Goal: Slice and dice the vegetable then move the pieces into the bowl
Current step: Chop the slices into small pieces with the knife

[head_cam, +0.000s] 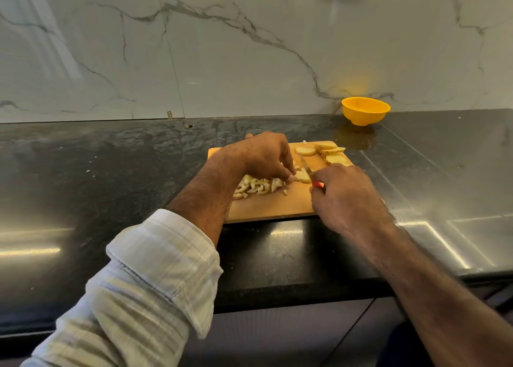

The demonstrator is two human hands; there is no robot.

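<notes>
Rolled back on the left forearm, a pale striped sleeve (155, 269) fills the near corner, and both hands meet beyond it over the wooden cutting board (277, 203). Between them lies the slice being cut (302, 176), a pale flat piece near the board's middle. The left hand (261, 155) comes in from the left with fingers curled down, their tips pinning that slice at its left edge. The right hand (344, 194) comes from the right, wrapped round the red handle of a knife (306, 168); its blade runs away from the person, across the slice, just right of the left fingertips. So the next cuts probably step rightward across the piece, and the left fingertips are the thing at risk. Left of the slice sits a heap of diced pieces (256, 186), partly under the left hand. Uncut slices (324, 151) wait at the board's far right corner. The yellow bowl (366, 110) stands on the dark desk (111, 158) beyond that corner, well apart and nearer the right hand.
</notes>
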